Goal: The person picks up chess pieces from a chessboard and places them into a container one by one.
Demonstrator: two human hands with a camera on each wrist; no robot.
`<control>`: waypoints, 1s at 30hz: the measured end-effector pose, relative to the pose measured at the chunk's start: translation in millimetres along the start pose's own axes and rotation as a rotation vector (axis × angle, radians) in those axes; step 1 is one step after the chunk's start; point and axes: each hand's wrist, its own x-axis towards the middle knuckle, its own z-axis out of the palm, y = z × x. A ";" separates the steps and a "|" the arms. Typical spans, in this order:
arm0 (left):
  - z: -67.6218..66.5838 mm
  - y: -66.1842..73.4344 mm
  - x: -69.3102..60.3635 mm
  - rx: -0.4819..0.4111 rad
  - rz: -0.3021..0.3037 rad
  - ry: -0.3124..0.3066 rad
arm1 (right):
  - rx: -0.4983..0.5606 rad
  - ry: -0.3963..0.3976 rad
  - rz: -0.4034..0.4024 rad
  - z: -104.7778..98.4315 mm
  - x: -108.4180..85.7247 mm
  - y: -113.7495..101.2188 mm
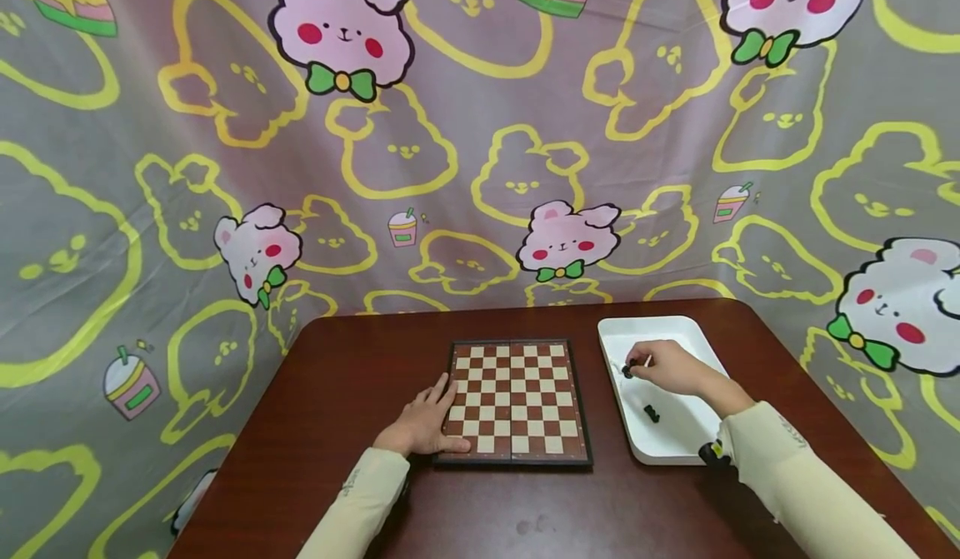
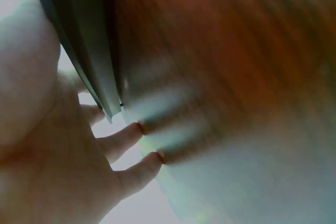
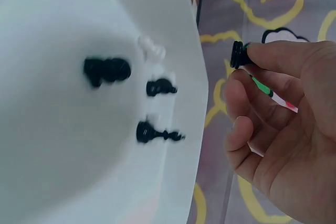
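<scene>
A brown and cream chessboard [image 1: 525, 401] lies unfolded on the table with no pieces on its squares. My left hand [image 1: 420, 422] rests at its left side, thumb on the near left corner and fingers extended along the edge; in the left wrist view, fingertips touch the table beside the dark board rim [image 2: 86, 40]. Over the white tray [image 1: 663, 451], my right hand [image 1: 671, 367] pinches a black chess piece [image 3: 239, 55] between thumb and fingers. Its base shows; the fingers hide the rest, so its kind is unclear.
Inside the tray lie a black knight-like piece [image 3: 106, 70], a short black piece [image 3: 160, 86], a slender black piece [image 3: 160, 132] and a blurred white piece [image 3: 151, 49]. The dark red table [image 1: 360, 359] meets a patterned curtain [image 1: 450, 167] behind and at both sides.
</scene>
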 end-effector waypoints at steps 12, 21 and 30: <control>-3.5 -1.5 -6.0 -0.008 0.008 0.001 | -0.012 -0.004 0.034 -4.6 -14.9 15.5; 3.2 -4.2 -6.0 -0.013 0.005 0.023 | -0.013 -0.027 0.135 -2.4 -33.7 26.0; 5.9 -5.5 -11.8 -0.018 0.008 0.032 | 0.009 0.006 0.218 6.9 -57.5 19.3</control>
